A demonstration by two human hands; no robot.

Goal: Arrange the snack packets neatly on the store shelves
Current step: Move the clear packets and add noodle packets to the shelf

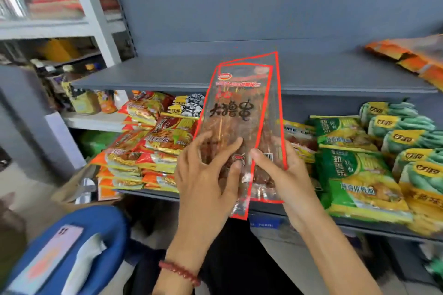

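Observation:
Two long clear snack packets with red borders (242,108) overlap each other, held upright in front of the grey shelves. My right hand (285,175) grips their lower right side from behind, thumb on the front. My left hand (206,172) presses its spread fingers against the lower front of the nearer packet. The upper grey shelf (148,74) lies behind the packets' tops. Dark skewered meat shows through the plastic.
The lower shelf holds stacks of orange-red packets (148,141) at left and green-yellow packets (354,165) at right. Orange packets (412,57) lie on the upper shelf's right end. A blue stool (96,223) with a phone (52,254) stands at lower left.

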